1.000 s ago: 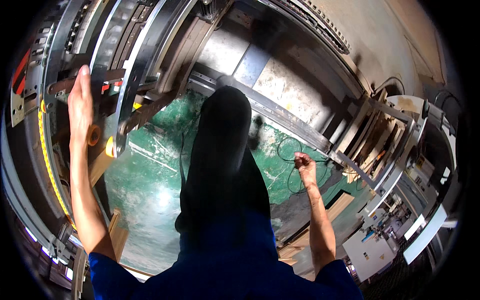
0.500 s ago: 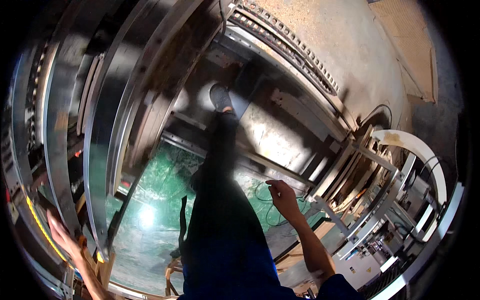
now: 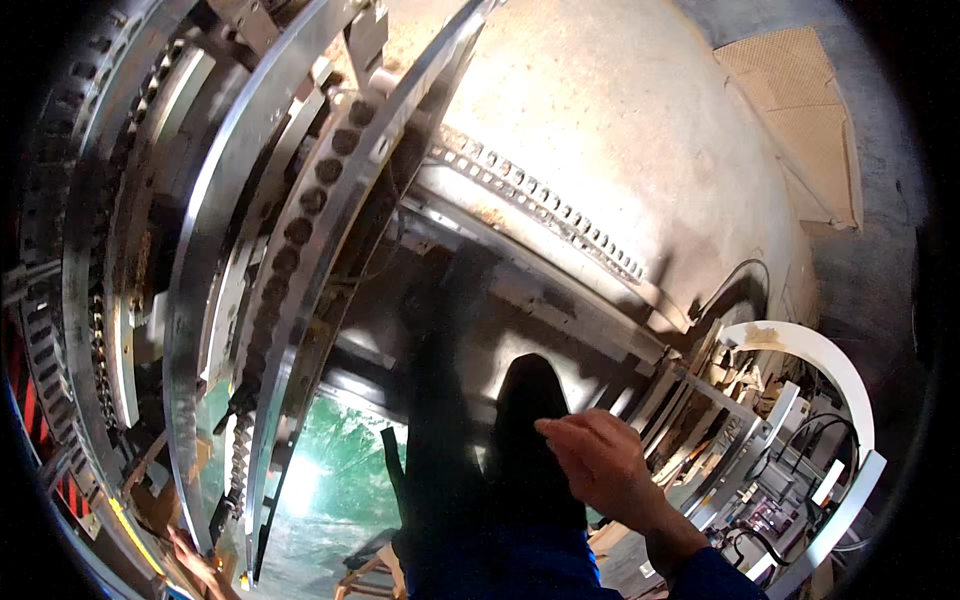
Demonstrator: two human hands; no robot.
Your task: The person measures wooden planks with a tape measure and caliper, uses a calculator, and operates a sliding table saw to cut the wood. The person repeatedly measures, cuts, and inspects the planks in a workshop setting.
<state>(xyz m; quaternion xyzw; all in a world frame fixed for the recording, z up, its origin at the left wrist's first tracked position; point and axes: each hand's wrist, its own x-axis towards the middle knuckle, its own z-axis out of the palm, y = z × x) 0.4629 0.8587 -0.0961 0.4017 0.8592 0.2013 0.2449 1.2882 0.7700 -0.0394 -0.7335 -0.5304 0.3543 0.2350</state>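
While fingers (image 3: 567, 434) curl, right hand (image 3: 608, 468) hovers.

Long grey metal rails (image 3: 205, 215): smooth, glossy faces with bright streaks. Row of dark rounded pieces (image 3: 298, 231): matt; material not clear. Pale floor (image 3: 610, 100): concrete-like, matt, dusty. Green floor area (image 3: 345, 455): painted look, glossy, scuffed with whitish wear. Flat tan sheet (image 3: 790, 90): resembling cardboard, matt, finely textured. Heap of pale brown wood strips (image 3: 715, 425): raw, rough, splintery. White curved frame (image 3: 855, 390): smooth, low sheen, one rough brownish patch. Dark blue sleeve (image 3: 705, 575): cloth, matt, soft. Black trouser leg (image 3: 535, 400): matt cloth.
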